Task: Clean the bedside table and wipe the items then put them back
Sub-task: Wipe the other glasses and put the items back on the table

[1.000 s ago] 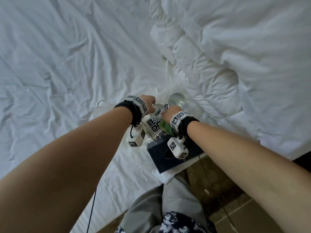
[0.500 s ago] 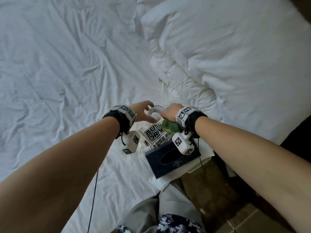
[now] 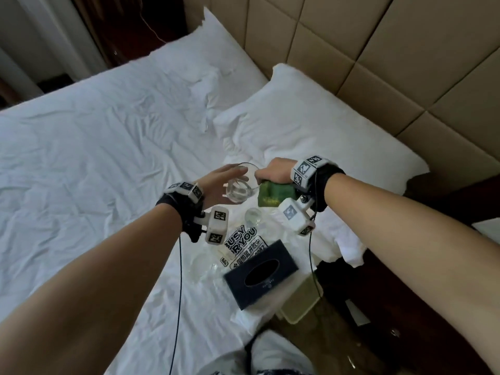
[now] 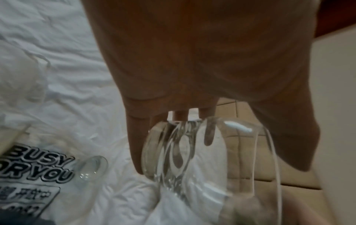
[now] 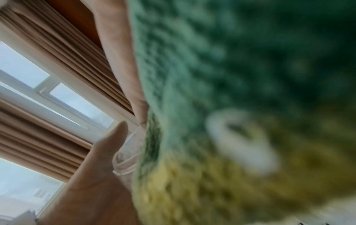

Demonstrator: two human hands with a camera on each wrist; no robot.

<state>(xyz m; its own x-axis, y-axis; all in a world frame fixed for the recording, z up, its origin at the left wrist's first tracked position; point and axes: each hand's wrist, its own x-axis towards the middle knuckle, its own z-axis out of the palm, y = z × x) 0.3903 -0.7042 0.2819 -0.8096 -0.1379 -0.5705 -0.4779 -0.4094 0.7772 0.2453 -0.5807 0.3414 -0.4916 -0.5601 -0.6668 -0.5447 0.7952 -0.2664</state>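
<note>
We hold a clear drinking glass point(image 3: 240, 185) in our left hand point(image 3: 219, 185), fingers wrapped round its wall and thick base, lifted above the bed point(image 3: 81, 158). Our right hand point(image 3: 276, 171) grips a green and yellow sponge point(image 3: 273, 194) pressed against the glass's side. Below our hands, on the sheet, lie a second glass point(image 3: 253, 216), a white bag printed "BUSY FOR YOU" point(image 3: 243, 243) and, nearer us, a dark tissue box point(image 3: 261, 277).

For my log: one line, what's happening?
left hand: holds glass | right hand: grips sponge | over bed
</note>
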